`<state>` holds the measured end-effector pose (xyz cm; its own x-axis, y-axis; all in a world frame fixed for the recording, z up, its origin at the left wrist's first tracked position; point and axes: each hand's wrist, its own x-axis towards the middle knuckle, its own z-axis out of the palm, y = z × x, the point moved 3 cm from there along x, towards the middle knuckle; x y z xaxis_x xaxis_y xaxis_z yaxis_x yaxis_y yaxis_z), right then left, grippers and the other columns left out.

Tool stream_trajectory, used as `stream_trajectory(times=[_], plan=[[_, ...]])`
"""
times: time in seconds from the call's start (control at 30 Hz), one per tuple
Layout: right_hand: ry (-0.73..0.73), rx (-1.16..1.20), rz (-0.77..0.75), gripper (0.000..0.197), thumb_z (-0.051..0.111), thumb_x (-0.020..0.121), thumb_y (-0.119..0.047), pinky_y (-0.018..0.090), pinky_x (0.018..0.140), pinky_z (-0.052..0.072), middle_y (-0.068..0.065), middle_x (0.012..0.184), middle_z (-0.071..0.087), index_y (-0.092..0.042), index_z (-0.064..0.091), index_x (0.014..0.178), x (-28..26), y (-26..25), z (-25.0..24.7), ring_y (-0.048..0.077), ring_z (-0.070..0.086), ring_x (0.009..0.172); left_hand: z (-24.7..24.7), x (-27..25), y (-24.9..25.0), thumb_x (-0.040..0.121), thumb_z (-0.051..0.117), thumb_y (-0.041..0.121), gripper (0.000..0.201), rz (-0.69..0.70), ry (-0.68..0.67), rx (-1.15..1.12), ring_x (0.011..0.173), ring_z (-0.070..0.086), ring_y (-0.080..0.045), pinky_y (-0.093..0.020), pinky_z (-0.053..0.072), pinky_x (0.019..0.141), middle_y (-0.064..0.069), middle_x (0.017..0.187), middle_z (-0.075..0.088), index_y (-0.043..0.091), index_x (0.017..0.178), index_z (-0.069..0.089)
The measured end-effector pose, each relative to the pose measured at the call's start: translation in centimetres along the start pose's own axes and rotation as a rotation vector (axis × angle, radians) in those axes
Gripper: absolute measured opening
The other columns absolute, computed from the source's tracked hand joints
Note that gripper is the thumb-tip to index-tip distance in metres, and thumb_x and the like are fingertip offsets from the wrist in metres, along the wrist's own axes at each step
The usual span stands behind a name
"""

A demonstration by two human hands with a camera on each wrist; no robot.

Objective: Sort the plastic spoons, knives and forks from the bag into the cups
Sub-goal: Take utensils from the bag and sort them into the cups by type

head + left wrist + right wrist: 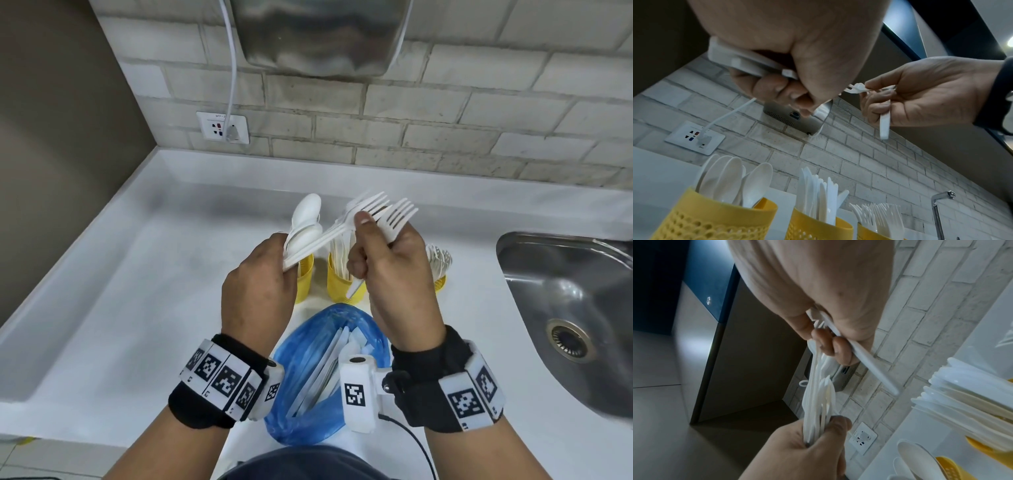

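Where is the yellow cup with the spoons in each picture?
Head view: the spoon cup stands at the centre, leftmost of the yellow cups, partly hidden behind the left hand.
Left wrist view: bottom left, spoons sticking up out of it.
Right wrist view: bottom right corner, only partly in the picture.
Shared landmark: the white wall socket on the brick wall.

Grey brick wall (pixel 428 113), white countertop (pixel 154 260), steel sink (pixel 565 308), wall socket (pixel 224 127)
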<state>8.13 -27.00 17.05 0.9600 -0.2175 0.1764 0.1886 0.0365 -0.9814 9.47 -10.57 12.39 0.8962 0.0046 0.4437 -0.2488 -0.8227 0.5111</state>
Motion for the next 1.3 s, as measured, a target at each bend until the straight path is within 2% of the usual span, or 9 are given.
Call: stream_trajectory(times=[0.13,0.27,0.4,0.57,0.63,0.8,1.03,1.17,1.3], plan=[[-0.058,0.111,0.043,0.010,0.049,0.108,-0.009,0.037,0.051,0.026,0.020,0.068,0.034,-0.005,0.053,0.100,-0.3,0.2,0.8,0.029,0.031,0.056,0.0,-0.1,0.7,0.092,0.047,0.039,0.031,0.054,-0.041,0.001,0.060,0.053,-0.028,-0.028,0.040,0.054,0.000,0.079,0.063,0.015,0.104,0.062],[0.086,0.253,0.043,0.008,0.045,0.109,-0.010,0.031,0.056,0.040,0.007,0.078,0.056,-0.008,0.052,0.107,0.3,0.4,-0.1,0.017,0.049,0.064,0.1,0.0,0.5,0.091,0.062,0.016,0.015,0.038,-0.019,0.021,0.063,0.059,-0.029,-0.026,0.033,0.056,-0.001,0.081,0.066,0.014,0.106,0.063],[0.175,0.587,0.110,0.019,0.040,0.109,-0.012,0.042,0.076,0.056,0.019,0.100,0.068,-0.004,0.052,0.121,1.5,0.2,-2.2,0.031,0.066,0.085,0.2,-0.1,0.2,0.094,0.067,0.015,0.016,0.038,-0.020,0.021,0.065,0.061,-0.027,-0.026,0.036,0.058,0.000,0.085,0.069,0.014,0.110,0.063],[0.259,0.888,0.094,0.035,0.034,0.095,-0.022,0.028,0.058,0.042,0.008,0.065,0.045,-0.013,0.056,0.069,1.8,-1.7,-4.3,0.023,0.042,0.053,0.4,0.0,0.1,0.093,0.067,0.014,0.019,0.053,-0.029,0.034,0.065,0.063,-0.029,-0.026,0.036,0.057,-0.002,0.086,0.069,0.014,0.112,0.063],[0.313,0.885,0.085,0.037,0.027,0.096,-0.026,0.022,0.048,0.030,0.004,0.058,0.035,-0.018,0.049,0.066,1.6,-2.0,-5.0,0.020,0.028,0.047,0.6,0.0,0.1,0.093,0.067,0.014,0.020,0.054,-0.040,0.034,0.066,0.063,-0.030,-0.027,0.037,0.056,-0.003,0.087,0.069,0.014,0.113,0.064],[0.274,0.771,0.123,0.048,0.038,0.092,-0.061,0.017,0.045,0.021,0.004,0.054,0.026,-0.018,0.050,0.074,1.0,-1.7,-3.9,0.018,0.021,0.037,0.7,0.0,0.1,0.094,0.067,0.014,0.022,0.062,-0.056,0.037,0.067,0.064,-0.030,-0.029,0.044,0.055,-0.004,0.089,0.070,0.014,0.115,0.064],[0.110,-0.202,-0.089,0.014,0.077,0.089,-0.017,0.026,0.051,0.043,0.008,0.055,0.059,-0.015,0.072,0.076,0.1,-0.3,-1.0,0.015,0.051,0.048,0.7,0.1,0.0,0.093,0.064,0.016,0.021,0.059,-0.066,0.033,0.068,0.064,-0.032,-0.033,0.047,0.054,-0.004,0.091,0.070,0.015,0.114,0.063],[-0.003,-0.367,-0.008,0.026,0.080,0.087,-0.034,0.019,0.052,0.042,-0.009,0.049,0.059,-0.017,0.073,0.068,0.1,0.3,-0.2,0.006,0.051,0.046,0.6,0.0,0.1,0.092,0.055,0.021,0.025,0.124,-0.013,0.042,0.065,0.065,-0.030,-0.034,0.050,0.049,-0.004,0.090,0.070,0.015,0.115,0.062],[0.009,-0.315,0.028,0.022,0.078,0.090,-0.026,0.010,0.051,0.036,-0.018,0.044,0.053,-0.011,0.076,0.075,-0.1,0.9,0.4,0.003,0.050,0.043,0.8,-0.1,0.3,0.088,0.041,0.027,0.037,0.141,0.010,0.058,0.065,0.065,-0.030,-0.036,0.052,0.048,-0.002,0.093,0.071,0.018,0.117,0.061]])
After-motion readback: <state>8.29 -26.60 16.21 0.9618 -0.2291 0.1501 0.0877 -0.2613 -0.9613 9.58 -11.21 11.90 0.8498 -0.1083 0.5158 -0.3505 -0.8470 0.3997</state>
